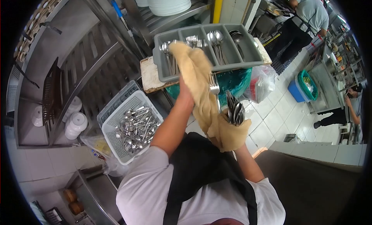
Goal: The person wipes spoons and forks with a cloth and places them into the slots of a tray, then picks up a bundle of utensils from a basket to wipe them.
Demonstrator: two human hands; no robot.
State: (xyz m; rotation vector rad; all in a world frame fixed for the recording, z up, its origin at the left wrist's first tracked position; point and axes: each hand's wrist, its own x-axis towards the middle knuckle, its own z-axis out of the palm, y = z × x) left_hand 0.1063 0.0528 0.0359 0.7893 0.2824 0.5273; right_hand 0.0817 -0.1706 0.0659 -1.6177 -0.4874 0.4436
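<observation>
A long tan cloth (203, 105) runs between my two hands and covers much of both. My left hand (186, 66) reaches over the left compartment of the grey cutlery tray (170, 75), closed in the cloth; its fingers are hidden. Spoons (165, 48) lie in that compartment beside it. Nearer my chest, my right hand (232, 136) is wrapped in the cloth and closed around a bunch of cutlery (235, 112), which points upward. A fork (214, 87) sticks up to the left of the bunch, its tines near the tray's front edge.
A white basket (106, 129) of jumbled cutlery stands at lower left. The tray rests on a worn board (149, 75) above a green bag (236, 83). Stacked plates (168, 4) sit on a shelf behind. Two other people (310, 12) are at right, beyond a blue bin (296, 92).
</observation>
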